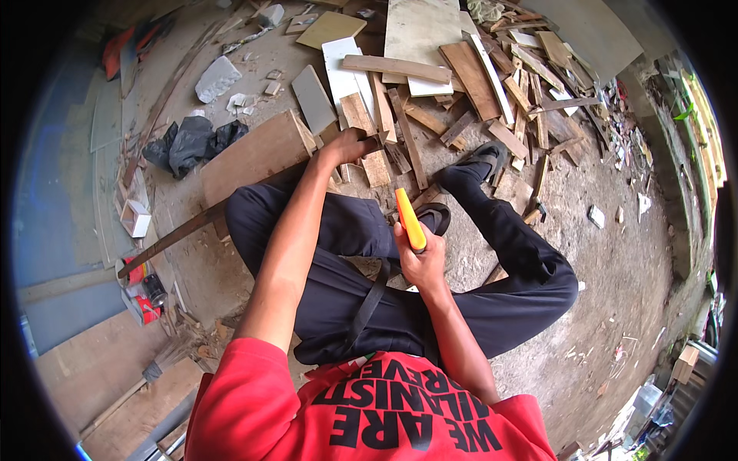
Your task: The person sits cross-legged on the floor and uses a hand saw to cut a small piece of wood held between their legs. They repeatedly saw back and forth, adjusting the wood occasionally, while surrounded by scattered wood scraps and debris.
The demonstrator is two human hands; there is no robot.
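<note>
Right hand (423, 265): closed around a smooth, tapered yellow-and-orange handle (411, 221), which points away from me above my lap. I cannot tell what the working end is; none shows clearly.

Left hand (344, 147): fingers curled at the far side of my bent left knee, beside a short, pale-brown wooden block (377, 170) on the ground. It appears to grip the end of a long, narrow, dark-brown wooden strip (177, 237) that slants back past that knee; my forearm and leg hide part of it, so I cannot confirm.

Assessment: the wood should be held firm against something solid before I bring the tool to it. I judge my left fingers should be well clear of the tool's line, and my knee likewise. My right wrist should be kept straight.

Hazard: loose brown wooden offcuts (469, 81) lie around my dark open sandal (492, 160) on the grey concrete floor (569, 338). Footing there could shift; I recommend clearing the nearest pieces.
</note>
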